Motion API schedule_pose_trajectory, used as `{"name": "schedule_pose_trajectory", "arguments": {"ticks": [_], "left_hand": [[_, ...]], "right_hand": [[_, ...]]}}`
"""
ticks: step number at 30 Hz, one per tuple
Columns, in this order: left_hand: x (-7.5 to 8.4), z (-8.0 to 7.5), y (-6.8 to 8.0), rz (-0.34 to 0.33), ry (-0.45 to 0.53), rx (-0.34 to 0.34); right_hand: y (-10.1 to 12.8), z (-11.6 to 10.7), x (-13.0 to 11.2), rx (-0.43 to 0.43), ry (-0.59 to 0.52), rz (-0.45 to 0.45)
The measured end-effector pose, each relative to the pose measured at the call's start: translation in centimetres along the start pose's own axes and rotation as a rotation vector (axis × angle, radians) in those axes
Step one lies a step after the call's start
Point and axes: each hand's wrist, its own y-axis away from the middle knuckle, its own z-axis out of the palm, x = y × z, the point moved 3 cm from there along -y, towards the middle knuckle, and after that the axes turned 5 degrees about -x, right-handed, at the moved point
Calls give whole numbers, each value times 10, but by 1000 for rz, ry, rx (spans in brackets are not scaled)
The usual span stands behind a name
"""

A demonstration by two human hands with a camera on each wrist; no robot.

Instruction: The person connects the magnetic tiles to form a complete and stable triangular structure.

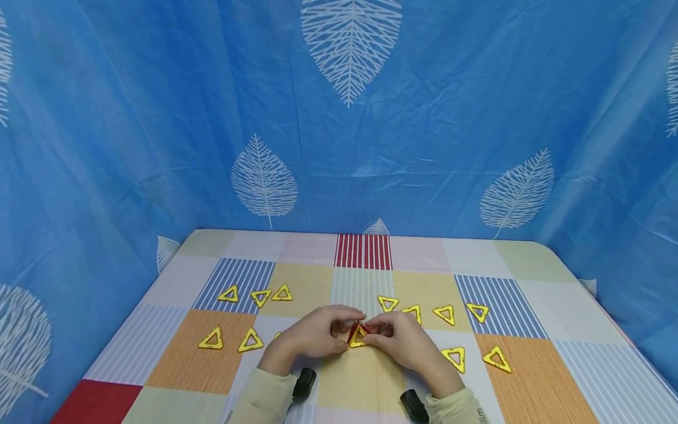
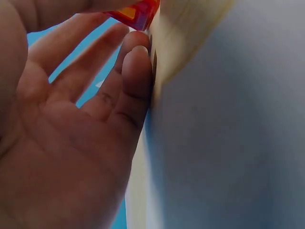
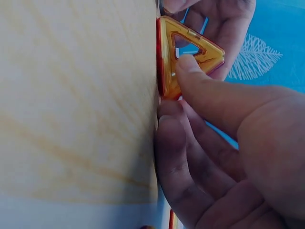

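Both hands (image 1: 365, 341) pinch a translucent yellow triangle (image 3: 188, 59) with red edging, standing upright on the table.

Head view bright, even, diffuse light, no glare; only faint soft shadows under the hands on the desk (image 1: 365, 377). Wide-angle bending shows toward the blue curtain (image 1: 106, 147) edges. Both wrist views dimmer, very close and soft: left-wrist fingers (image 2: 136, 81) blurred, shaded; yellow triangle (image 3: 188, 59) glows translucent, fairly sharp.
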Motion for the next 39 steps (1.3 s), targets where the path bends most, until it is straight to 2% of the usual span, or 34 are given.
{"name": "schedule_pose_trajectory", "arguments": {"ticks": [5, 12, 19, 27, 34, 39], "left_hand": [[2, 1, 1, 2, -39, -16], [1, 0, 0, -37, -19, 28], [0, -1, -1, -69, -8, 55], [1, -1, 1, -99, 11, 61], [2, -1, 2, -100, 19, 58], [3, -1, 3, -110, 26, 58]], "right_hand": [[0, -1, 1, 43, 4, 44], [2, -4, 1, 75, 6, 47], [8, -21, 8, 151, 6, 210], [18, -44, 25, 275, 67, 332], [24, -53, 36, 306, 88, 423], [26, -55, 41, 315, 56, 449]]}}
